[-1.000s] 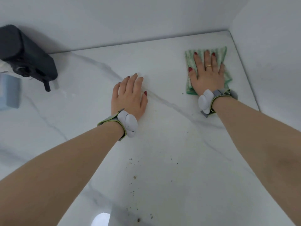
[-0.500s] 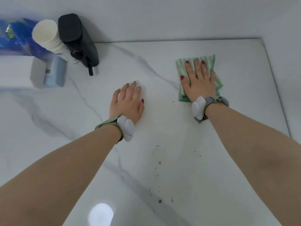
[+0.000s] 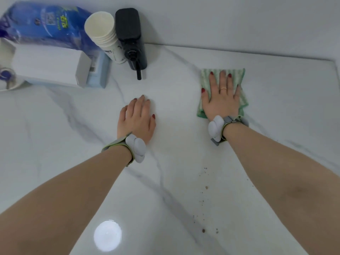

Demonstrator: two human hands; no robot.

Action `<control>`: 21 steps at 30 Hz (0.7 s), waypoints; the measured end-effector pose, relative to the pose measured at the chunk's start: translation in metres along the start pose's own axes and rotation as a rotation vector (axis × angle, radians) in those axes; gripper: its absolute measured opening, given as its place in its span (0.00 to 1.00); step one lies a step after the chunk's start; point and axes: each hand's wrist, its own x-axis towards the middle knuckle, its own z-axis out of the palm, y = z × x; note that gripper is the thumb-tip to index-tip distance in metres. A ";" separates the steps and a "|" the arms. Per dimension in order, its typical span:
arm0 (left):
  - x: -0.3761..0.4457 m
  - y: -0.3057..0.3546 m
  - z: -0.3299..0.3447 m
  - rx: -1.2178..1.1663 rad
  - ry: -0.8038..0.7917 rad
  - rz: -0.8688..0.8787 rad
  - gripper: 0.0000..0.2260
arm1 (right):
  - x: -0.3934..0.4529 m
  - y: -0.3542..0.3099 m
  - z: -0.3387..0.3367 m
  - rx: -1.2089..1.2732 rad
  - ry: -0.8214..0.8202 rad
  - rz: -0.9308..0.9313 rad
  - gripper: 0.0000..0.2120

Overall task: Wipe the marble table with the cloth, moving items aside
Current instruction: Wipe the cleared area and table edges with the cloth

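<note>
right hand (image 3: 220, 100) flat, fingers spread, pressing green cloth (image 3: 237, 78) at 1 o'clock on table (image 3: 184, 181) | left hand (image 3: 137, 118) flat, bare marble, centre | cups (image 3: 104, 35), black dispenser (image 3: 131, 37) at 11 | crumbs (image 3: 203, 230) at 5

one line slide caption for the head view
Right hand presses green cloth on marble table; left hand rests flat.

Your counter (image 3: 184, 181) is glossy, smooth white marble with grey veins. Your cloth (image 3: 239, 78) is ribbed green fabric; the cups (image 3: 103, 32) are matt paper, the bag (image 3: 42, 23) shiny blue plastic.
</note>
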 end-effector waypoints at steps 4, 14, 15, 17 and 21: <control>-0.007 -0.014 -0.001 0.007 -0.024 -0.032 0.25 | -0.006 -0.043 0.003 -0.040 -0.046 -0.229 0.28; -0.015 -0.044 -0.011 -0.016 0.002 -0.103 0.24 | 0.006 -0.054 0.006 0.003 -0.049 -0.063 0.27; -0.015 -0.047 -0.011 -0.022 -0.002 -0.110 0.25 | 0.014 -0.054 0.005 0.011 -0.050 0.023 0.27; -0.013 -0.054 -0.011 -0.054 -0.013 -0.121 0.27 | 0.026 -0.061 0.002 -0.011 -0.061 0.052 0.27; -0.012 -0.060 -0.009 -0.079 -0.027 -0.122 0.27 | 0.024 -0.095 -0.002 -0.050 -0.112 -0.253 0.26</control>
